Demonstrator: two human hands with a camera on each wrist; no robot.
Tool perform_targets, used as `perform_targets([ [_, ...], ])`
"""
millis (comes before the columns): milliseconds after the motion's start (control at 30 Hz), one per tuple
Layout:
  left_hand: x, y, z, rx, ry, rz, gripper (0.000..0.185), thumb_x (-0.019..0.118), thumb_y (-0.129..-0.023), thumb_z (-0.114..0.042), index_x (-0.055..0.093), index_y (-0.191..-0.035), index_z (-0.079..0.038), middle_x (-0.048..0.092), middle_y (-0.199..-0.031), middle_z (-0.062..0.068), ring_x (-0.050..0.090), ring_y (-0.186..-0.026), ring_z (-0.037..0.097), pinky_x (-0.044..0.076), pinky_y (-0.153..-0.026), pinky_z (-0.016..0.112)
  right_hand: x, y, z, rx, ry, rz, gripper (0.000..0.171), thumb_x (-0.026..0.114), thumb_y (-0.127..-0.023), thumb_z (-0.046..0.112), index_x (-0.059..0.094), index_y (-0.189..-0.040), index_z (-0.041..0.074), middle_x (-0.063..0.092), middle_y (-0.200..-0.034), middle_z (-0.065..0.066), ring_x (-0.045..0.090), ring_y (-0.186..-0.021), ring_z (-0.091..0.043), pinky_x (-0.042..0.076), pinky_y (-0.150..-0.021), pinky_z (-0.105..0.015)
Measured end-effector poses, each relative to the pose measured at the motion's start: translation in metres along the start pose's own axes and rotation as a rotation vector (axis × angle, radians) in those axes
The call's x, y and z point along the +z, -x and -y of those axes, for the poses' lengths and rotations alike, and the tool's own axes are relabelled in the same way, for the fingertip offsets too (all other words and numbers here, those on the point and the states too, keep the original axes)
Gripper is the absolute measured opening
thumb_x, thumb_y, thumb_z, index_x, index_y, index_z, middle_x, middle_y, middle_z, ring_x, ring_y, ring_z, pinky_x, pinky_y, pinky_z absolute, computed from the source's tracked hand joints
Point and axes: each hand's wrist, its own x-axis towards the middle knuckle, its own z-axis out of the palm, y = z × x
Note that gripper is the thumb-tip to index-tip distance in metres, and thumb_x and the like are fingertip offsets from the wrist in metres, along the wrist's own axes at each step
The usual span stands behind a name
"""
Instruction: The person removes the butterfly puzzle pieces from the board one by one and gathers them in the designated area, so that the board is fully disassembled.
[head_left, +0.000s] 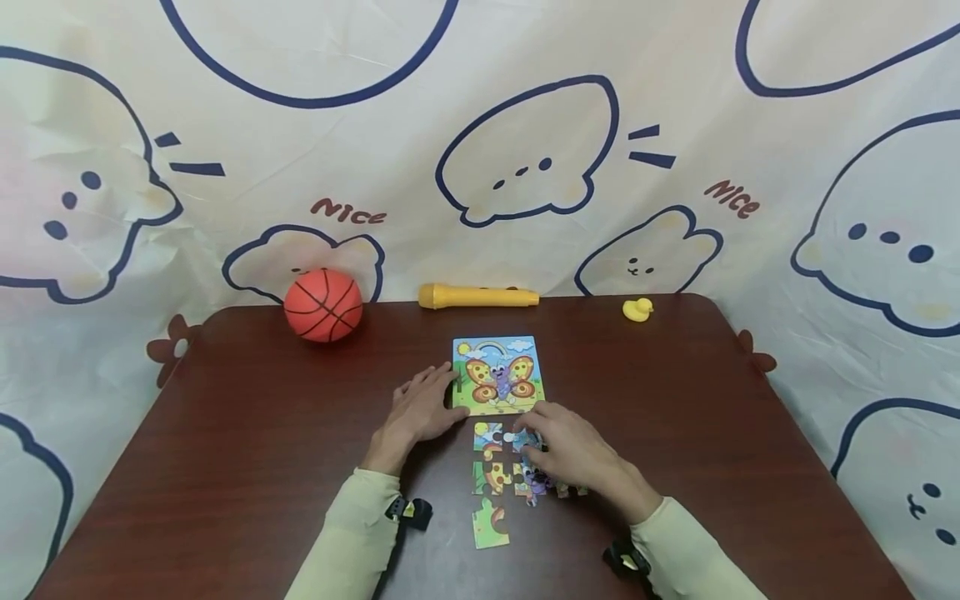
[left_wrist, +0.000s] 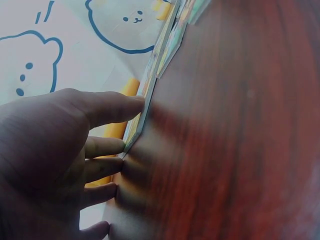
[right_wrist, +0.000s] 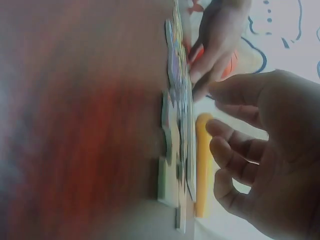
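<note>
A butterfly picture card (head_left: 497,375) lies flat in the middle of the dark wooden table (head_left: 247,433). My left hand (head_left: 429,404) lies flat beside it, straight fingertips (left_wrist: 132,104) touching the card's left edge (left_wrist: 146,97). Just below the card lie several loose puzzle pieces (head_left: 491,477), seen edge-on in the right wrist view (right_wrist: 169,150). My right hand (head_left: 555,446) hovers over the right-hand pieces, fingertips near one by the card's lower edge. Its loosely curled fingers (right_wrist: 227,150) hold nothing. One green piece (head_left: 491,527) lies apart, nearest me.
An orange toy basketball (head_left: 323,305), a yellow flashlight (head_left: 478,296) and a small yellow duck (head_left: 637,309) stand along the table's far edge. A cartoon-printed cloth (head_left: 525,167) hangs behind. Bare tabletop extends left and right of the hands.
</note>
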Motion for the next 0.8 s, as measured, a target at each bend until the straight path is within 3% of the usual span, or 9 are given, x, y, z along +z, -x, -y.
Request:
perform_targets([
  [267,0.001,0.000,-0.001,0.004,-0.013,0.006,0.070,0.065,-0.088,-0.047,0.042,-0.147,-0.019,0.028,-0.160,0.003,0.021,-0.148,0.030,0.020,-0.113,0.061,-0.004,-0.009,-0.013,0.090,0.010,-0.010,0.030,0.074,-0.085,0.031,0.068,-0.113,0.020,0.057,-0.103,0.004,0.049,-0.088,-0.009,0.048,-0.080,-0.032],
  [533,0.000,0.000,0.000,0.002,-0.010,0.001,0.069,0.065,-0.087,-0.047,0.043,-0.147,-0.019,0.028,-0.160,0.003,0.022,-0.148,0.030,0.020,-0.113,0.061,-0.003,-0.022,-0.025,0.093,0.015,0.018,0.045,0.070,-0.088,0.033,0.061,-0.129,0.016,0.056,-0.110,-0.001,0.048,-0.093,-0.012,0.047,-0.083,-0.032],
  [800,-0.001,0.000,0.001,-0.002,-0.006,-0.002,0.069,0.066,-0.087,-0.047,0.043,-0.146,-0.018,0.029,-0.160,0.003,0.022,-0.148,0.031,0.020,-0.113,0.061,-0.001,-0.035,-0.028,0.121,-0.067,0.057,0.042,0.067,-0.091,0.032,0.060,-0.130,0.020,0.054,-0.111,0.001,0.048,-0.093,-0.011,0.046,-0.084,-0.032],
])
